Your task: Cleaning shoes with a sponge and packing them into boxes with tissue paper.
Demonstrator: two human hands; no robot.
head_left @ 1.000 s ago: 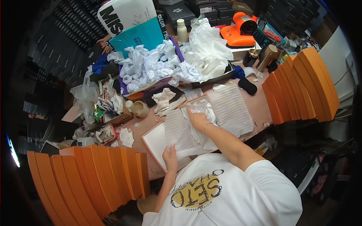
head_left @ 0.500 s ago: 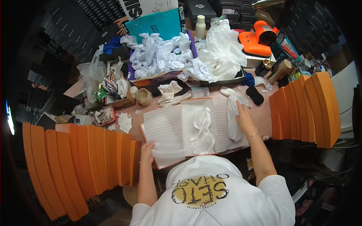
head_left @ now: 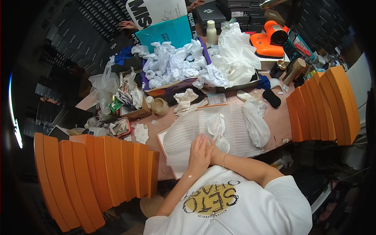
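Close together over the near edge of the ribbed white packing sheet (head_left: pixel 182 135), my hands meet. My left hand (head_left: pixel 199 154) has its fingers stretched forward, with nothing visible in them. Just to its right, my right hand (head_left: pixel 215 153) is partly covered by the left, its fingers hidden. Beyond them a crumpled white wrapped bundle (head_left: pixel 218 129) lies on the sheet. A longer white wrapped bundle (head_left: pixel 256 123) rests farther right, untouched. The sheet spreads over an open orange-edged box (head_left: pixel 161 137), hiding most of it.
Orange boxes stand in rows at left (head_left: pixel 98 172) and right (head_left: pixel 321 105). A purple-edged box holds white tissue wads (head_left: pixel 172 62), beside a white tissue heap (head_left: pixel 235 55). An orange tape dispenser (head_left: pixel 270 41) stands back right. Another person's hand (head_left: pixel 127 24) shows at the far left.
My right hand has left the long bundle and come inward and nearer me. My left hand has moved right from the box's left edge to meet it. The ribbed sheet has shifted over the box.
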